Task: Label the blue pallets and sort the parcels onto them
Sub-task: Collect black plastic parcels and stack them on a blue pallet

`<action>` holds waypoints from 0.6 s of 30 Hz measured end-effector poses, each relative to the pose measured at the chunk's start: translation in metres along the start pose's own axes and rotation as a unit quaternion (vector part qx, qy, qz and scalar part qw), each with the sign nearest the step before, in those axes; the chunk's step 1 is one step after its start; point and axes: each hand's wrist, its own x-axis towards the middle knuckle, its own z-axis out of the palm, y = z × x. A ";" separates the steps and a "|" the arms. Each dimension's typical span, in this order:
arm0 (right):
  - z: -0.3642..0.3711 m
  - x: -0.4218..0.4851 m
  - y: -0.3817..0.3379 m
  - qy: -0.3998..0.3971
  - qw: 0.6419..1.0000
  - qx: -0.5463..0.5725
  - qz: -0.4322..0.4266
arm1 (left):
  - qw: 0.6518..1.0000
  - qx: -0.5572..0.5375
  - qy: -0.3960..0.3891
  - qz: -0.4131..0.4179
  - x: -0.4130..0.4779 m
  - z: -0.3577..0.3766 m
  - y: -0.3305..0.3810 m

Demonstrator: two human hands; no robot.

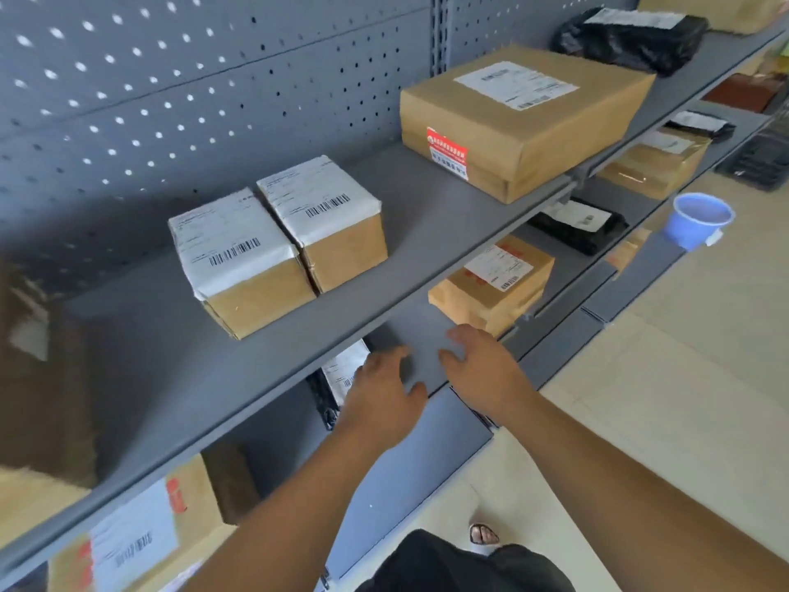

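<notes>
1. Parcels (239,262) lie untouched; left hand (384,393) and right hand (484,367) reach side by side, fingers spread, holding nothing, over the lower shelf (420,333).
2. Two small ones touch on the grey upper shelf (427,215), big box (521,121) farther right.
3. Pegboard (170,79) behind; pale tiled floor (704,343) right.

Bare lower shelf (412,331) lies open just ahead of both hands. The upper shelf (405,249) overhangs the left hand (380,390), with a black mailer (326,393) at its left. A brown parcel (491,288) blocks just beyond the right hand (480,369).
</notes>
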 end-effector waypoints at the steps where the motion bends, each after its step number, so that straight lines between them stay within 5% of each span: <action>1: 0.002 0.008 0.001 -0.015 1.000 -0.007 -0.013 | 1.000 -0.002 0.006 -0.022 0.001 0.000 -0.001; 11: 0.028 0.038 0.010 -0.176 0.978 -0.059 -0.100 | 0.970 -0.080 0.113 -0.198 -0.009 0.023 -0.022; 18: 0.063 0.056 0.020 -0.189 0.970 -0.089 -0.123 | 0.945 -0.105 0.174 -0.257 -0.014 0.038 -0.064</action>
